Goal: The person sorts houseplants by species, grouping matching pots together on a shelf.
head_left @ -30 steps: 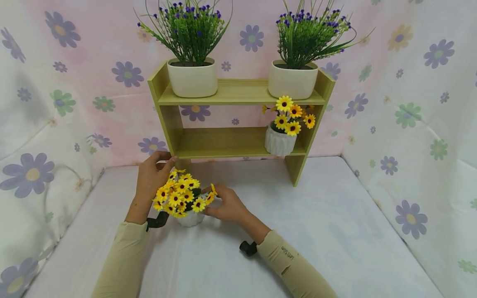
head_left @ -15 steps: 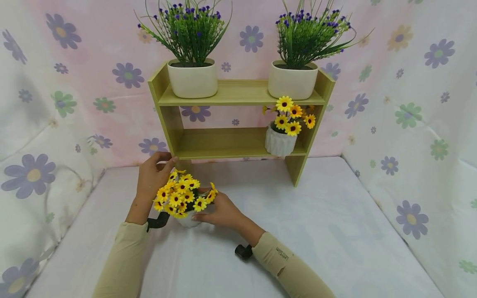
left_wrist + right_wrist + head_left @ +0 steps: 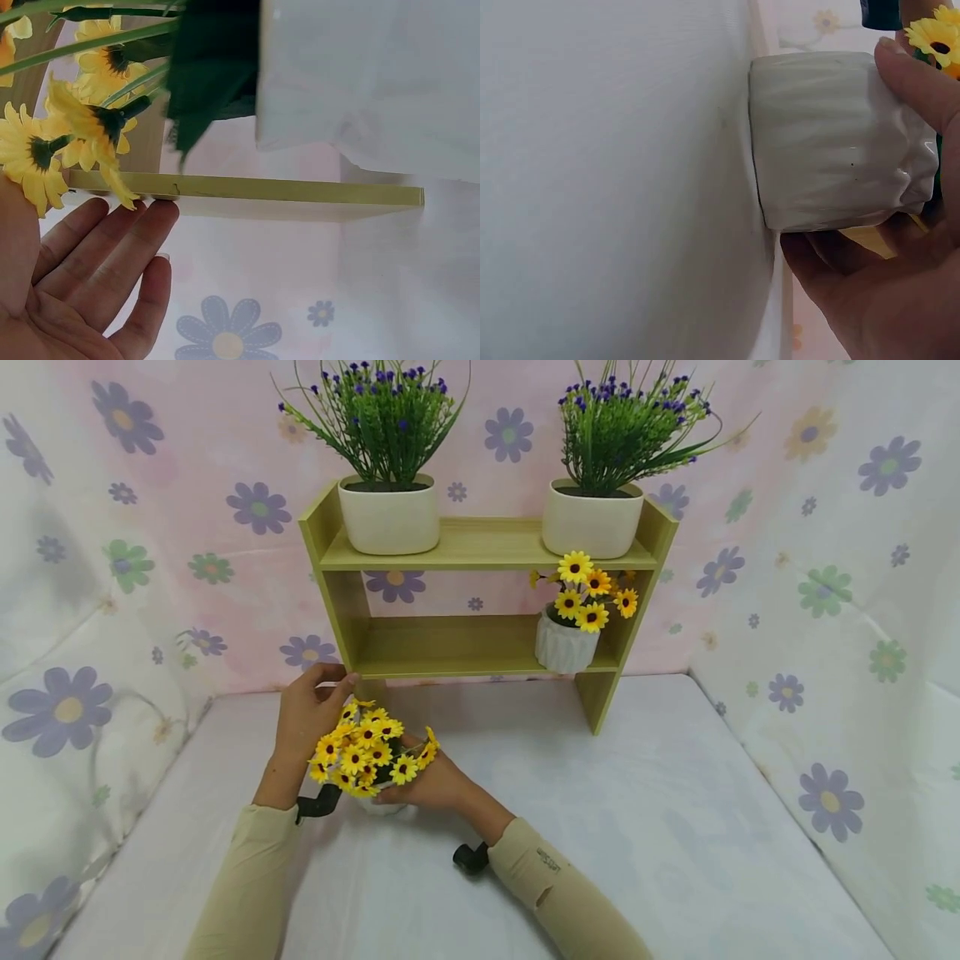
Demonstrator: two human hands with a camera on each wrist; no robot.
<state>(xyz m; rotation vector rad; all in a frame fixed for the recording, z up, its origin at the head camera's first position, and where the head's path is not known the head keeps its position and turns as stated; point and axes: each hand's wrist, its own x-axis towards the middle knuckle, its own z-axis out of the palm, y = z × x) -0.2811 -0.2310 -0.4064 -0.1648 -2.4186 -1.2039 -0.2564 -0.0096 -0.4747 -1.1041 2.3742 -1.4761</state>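
Nearest to us, the right hand [image 3: 431,781] is wrapped round the small white ribbed pot [image 3: 832,139] of yellow daisies [image 3: 367,747], thumb on one wall and fingers under the other, the pot's base on the cloth-covered tabletop [image 3: 600,827]. That pot sits just in front of the wooden shelf unit [image 3: 480,602], at its left leg. Compared with a second ago, this hand has slid further in under the blooms, and the forearm has drawn closer to the pot; the pot itself hasn't shifted.

Just behind, the left hand [image 3: 307,714] holds no pot: fingers straight and relaxed, tips touching the front edge of the shelf unit's lower board, the daisies brushing its palm. It sits where it did before.

Further back, on that lower board at the right end, stands a second white pot of yellow daisies [image 3: 573,627]. The left stretch of the board is bare wood. On top of the shelf unit sit two cream planters with purple-flowered greenery, one left [image 3: 388,514], one right [image 3: 592,518]. Behind everything hangs a flower-printed cloth [image 3: 150,527].
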